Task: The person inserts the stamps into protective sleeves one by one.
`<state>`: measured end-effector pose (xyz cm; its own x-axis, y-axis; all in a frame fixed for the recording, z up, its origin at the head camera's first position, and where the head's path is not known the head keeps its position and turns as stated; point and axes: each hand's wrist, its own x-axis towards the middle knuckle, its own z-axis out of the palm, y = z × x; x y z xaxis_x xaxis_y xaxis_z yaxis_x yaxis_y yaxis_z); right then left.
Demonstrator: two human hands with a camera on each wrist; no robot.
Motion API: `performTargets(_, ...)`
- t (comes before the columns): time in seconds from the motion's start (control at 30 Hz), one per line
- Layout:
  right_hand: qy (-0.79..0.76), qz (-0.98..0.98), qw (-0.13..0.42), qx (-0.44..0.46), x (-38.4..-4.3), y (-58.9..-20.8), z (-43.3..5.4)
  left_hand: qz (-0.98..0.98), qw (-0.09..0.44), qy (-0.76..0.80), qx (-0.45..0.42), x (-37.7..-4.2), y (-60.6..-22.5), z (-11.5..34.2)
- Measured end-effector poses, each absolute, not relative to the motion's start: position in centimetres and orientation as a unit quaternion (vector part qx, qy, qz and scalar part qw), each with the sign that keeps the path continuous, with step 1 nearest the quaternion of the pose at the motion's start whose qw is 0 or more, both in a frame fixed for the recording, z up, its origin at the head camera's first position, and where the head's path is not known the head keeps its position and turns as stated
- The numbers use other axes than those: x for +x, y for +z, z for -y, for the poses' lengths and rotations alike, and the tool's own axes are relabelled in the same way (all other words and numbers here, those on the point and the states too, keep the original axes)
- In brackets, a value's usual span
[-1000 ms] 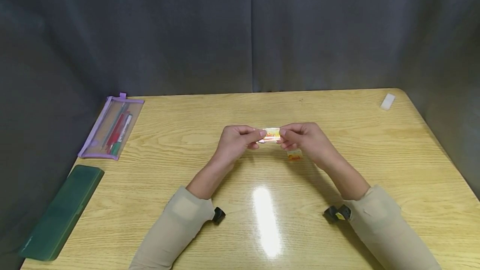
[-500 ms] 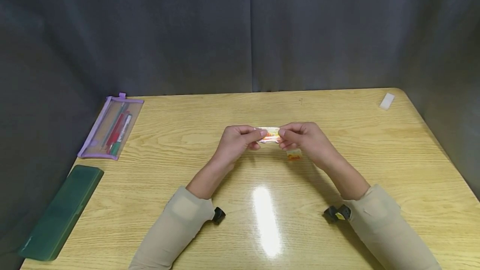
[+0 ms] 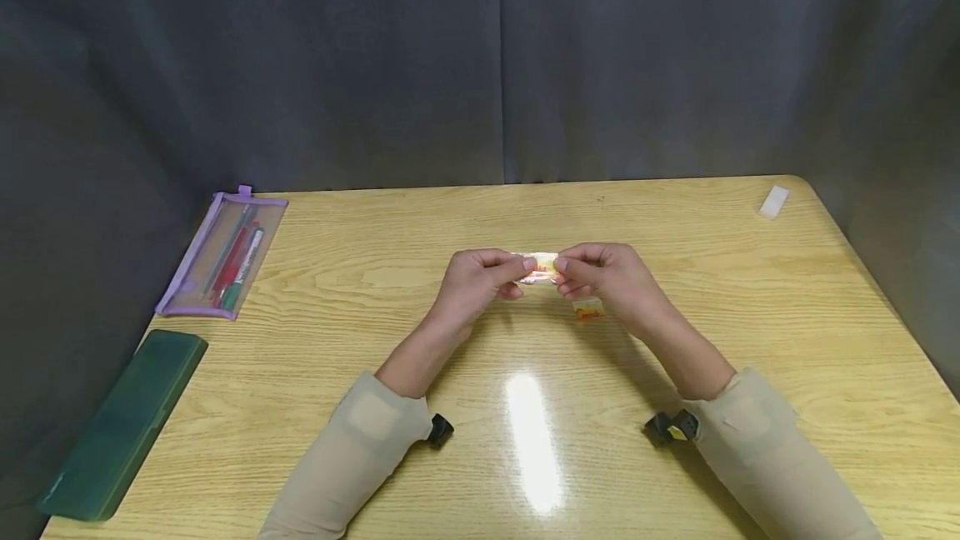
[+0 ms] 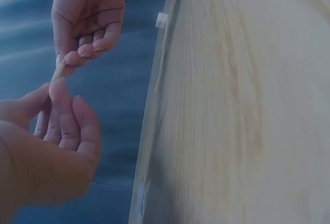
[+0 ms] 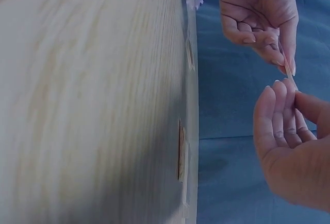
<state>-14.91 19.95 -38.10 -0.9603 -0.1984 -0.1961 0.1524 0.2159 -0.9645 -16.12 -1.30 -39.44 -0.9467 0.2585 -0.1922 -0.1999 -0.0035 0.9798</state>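
A small, shiny strip (image 3: 543,267) with yellow and red print is stretched level between both hands above the wooden table. My left hand (image 3: 468,286) pinches its left end between thumb and fingers; my right hand (image 3: 617,286) pinches the right end the same way. Seen edge-on in the left wrist view, the strip (image 4: 59,71) is very thin. The fingers cover both of its ends, and glare washes out part of the print. Below the right hand lies a small yellow and orange printed piece (image 3: 588,310), flat on the table and partly behind that hand.
At the left, a purple-edged mesh pouch (image 3: 191,273) holds several pens. A dark green case (image 3: 127,427) lies nearer, along the left table edge. A small white block (image 3: 774,202) sits at the far right corner. Dark curtains (image 3: 375,65) stand behind the table (image 3: 337,257).
Both hands keep their pinch and have hardly moved. The strip has tilted slightly, so the glare on it differs.
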Motion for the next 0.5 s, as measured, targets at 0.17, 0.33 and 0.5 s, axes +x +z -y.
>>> performTargets(0.17,-0.624,-0.769,0.135,-0.013,-14.90,-38.17,-19.71,-0.691,0.155,0.706,0.015,-16.03,-39.36,1.18)
performTargets(0.33,-0.614,-0.778,0.133,-0.007,-14.82,-38.23,-19.49,-0.690,0.147,0.709,0.011,-16.04,-39.58,1.00)
performTargets(0.5,-0.613,-0.780,0.128,-0.003,-14.76,-38.39,-19.32,-0.693,0.142,0.707,0.014,-15.94,-39.74,0.86)
